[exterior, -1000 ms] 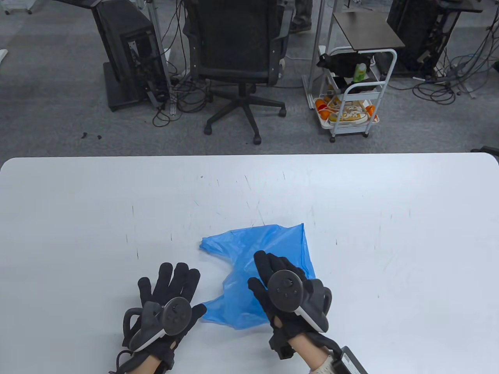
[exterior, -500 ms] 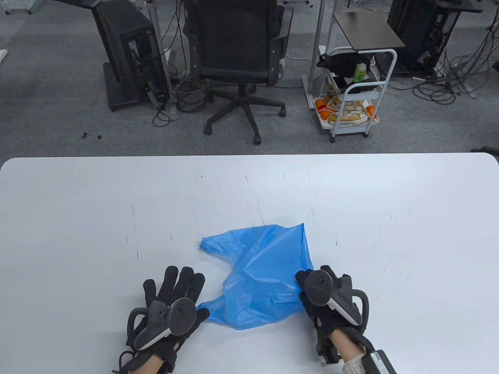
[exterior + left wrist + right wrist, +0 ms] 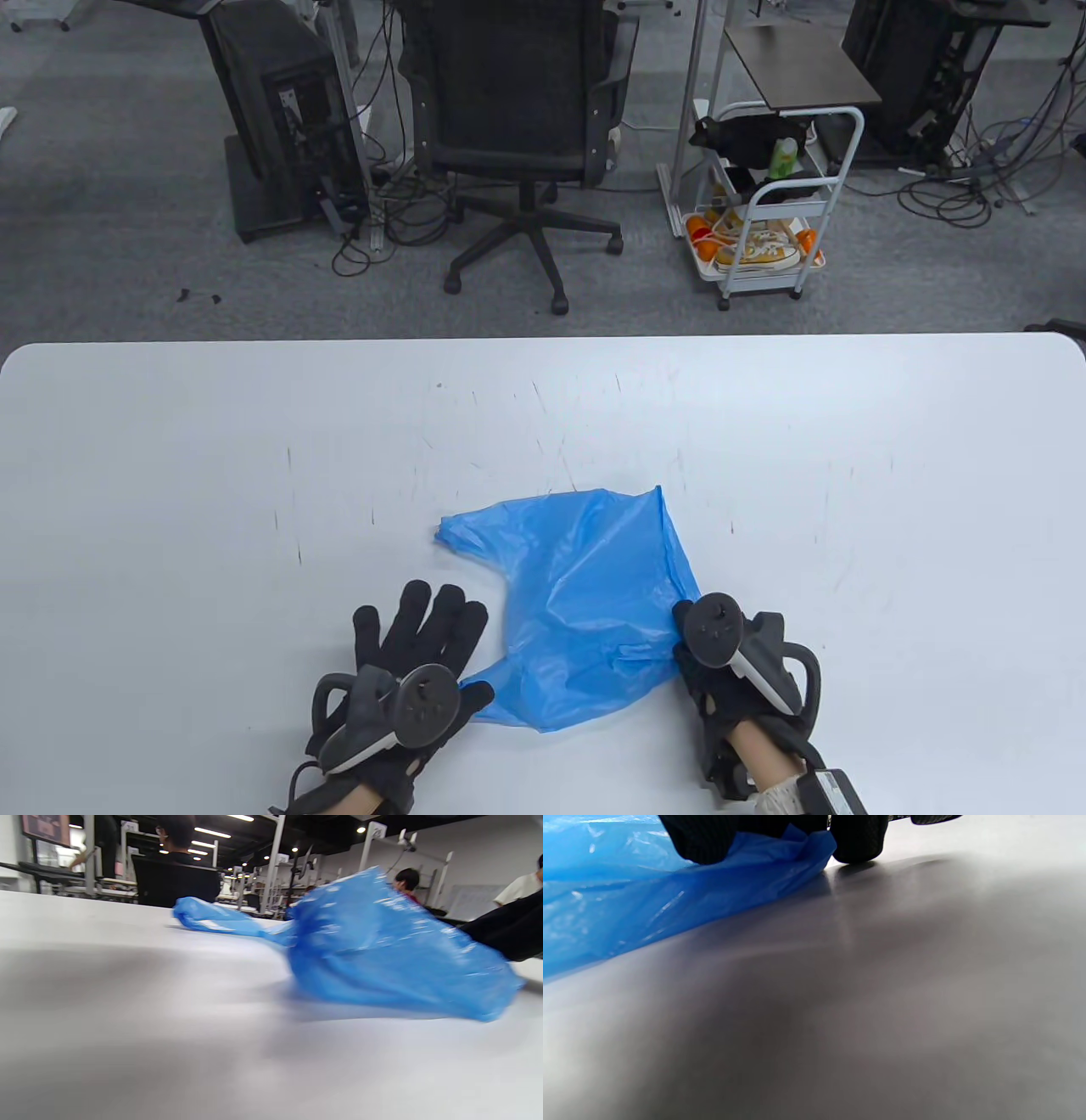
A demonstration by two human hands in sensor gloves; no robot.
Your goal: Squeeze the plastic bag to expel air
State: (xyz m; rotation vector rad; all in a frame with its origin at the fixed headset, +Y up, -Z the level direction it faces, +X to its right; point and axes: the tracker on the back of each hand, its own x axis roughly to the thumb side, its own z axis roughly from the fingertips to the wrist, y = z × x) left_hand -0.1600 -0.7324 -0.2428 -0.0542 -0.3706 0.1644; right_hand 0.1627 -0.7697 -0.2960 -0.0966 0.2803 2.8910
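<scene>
A crumpled blue plastic bag (image 3: 585, 603) lies on the white table (image 3: 170, 467), still puffed with air in the left wrist view (image 3: 382, 950). My left hand (image 3: 420, 632) lies flat on the table with fingers spread, its thumb touching the bag's near left corner. My right hand (image 3: 691, 654) is at the bag's right edge, mostly hidden under its tracker. In the right wrist view its fingers (image 3: 712, 840) grip the bag's edge (image 3: 780, 853), and one fingertip (image 3: 859, 844) touches the table.
The bag's knotted handle end (image 3: 450, 535) points left on the table. Beyond the far edge stand an office chair (image 3: 517, 110), a white cart (image 3: 764, 212) and a computer tower (image 3: 271, 110).
My right hand has come off the top of the bag to its right edge and drawn it slightly right. My left hand has slid right and forward to the bag's left corner.
</scene>
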